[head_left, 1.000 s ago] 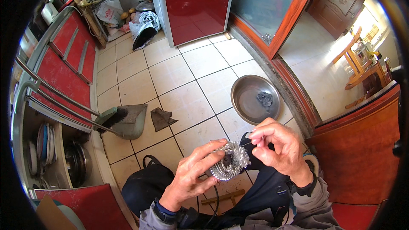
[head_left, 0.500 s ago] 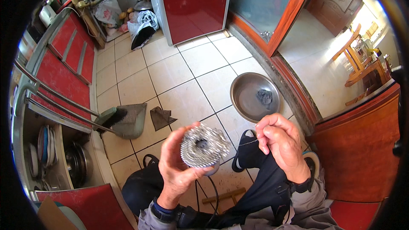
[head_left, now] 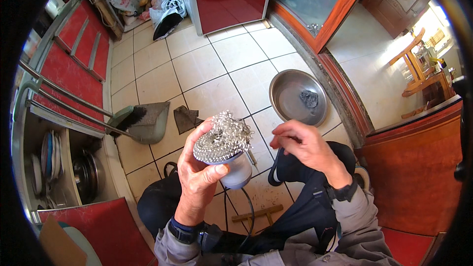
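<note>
My left hand (head_left: 197,167) is wrapped around a steel wool scourer (head_left: 224,140) and the pale bluish-grey plastic body (head_left: 237,171) beneath it. The silvery coils sit in a ring on top, with loose curls on the right side. My thumb presses the rim where wool and plastic meet. Just to the right hovers my right hand (head_left: 308,148), touching nothing I can see; its fingers are bent and a little apart. A black cord (head_left: 251,212) runs below the plastic body, but where it joins is hidden.
On the tiled floor stands a steel basin (head_left: 298,96) with a dark scouring pad (head_left: 309,99) inside. A dustpan (head_left: 152,123) with a brush and a dark cloth (head_left: 187,119) lie to the left. A small wooden stool (head_left: 258,213) is between my legs; red cabinets (head_left: 69,83) line the left.
The scourer has tilted so its plastic body shows more, and my left hand has shifted slightly left. My right hand moved up and left; the thin strand it held no longer shows.
</note>
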Tool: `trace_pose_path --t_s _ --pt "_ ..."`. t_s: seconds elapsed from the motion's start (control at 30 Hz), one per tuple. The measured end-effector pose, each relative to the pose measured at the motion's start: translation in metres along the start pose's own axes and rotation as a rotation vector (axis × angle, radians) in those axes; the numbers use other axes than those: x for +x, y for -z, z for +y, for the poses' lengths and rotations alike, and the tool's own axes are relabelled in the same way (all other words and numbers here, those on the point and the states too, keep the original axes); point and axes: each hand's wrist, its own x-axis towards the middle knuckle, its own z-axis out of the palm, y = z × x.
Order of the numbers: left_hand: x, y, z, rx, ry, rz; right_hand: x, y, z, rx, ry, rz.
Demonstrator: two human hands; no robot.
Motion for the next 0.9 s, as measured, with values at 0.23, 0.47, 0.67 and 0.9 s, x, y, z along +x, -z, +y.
trace_pose_path --t_s 0.23,0.47,0.67,0.9 --pt "0.006 -0.005 0.004 -0.172 0.056 0.013 -0.002 -0.008 0.019 -0.800 0.185 0.174" --pt "0.009 -0.003 0.000 -0.180 0.197 -0.020 0.000 -0.002 -0.015 -0.429 0.168 0.231" --pt "0.010 -0.008 -0.004 -0.128 0.252 -0.078 0.000 -0.001 -0.060 0.101 0.239 0.093" --pt "0.008 -0.009 -0.002 -0.181 0.343 -0.107 0.017 -0.009 -0.071 -0.052 0.309 -0.088"
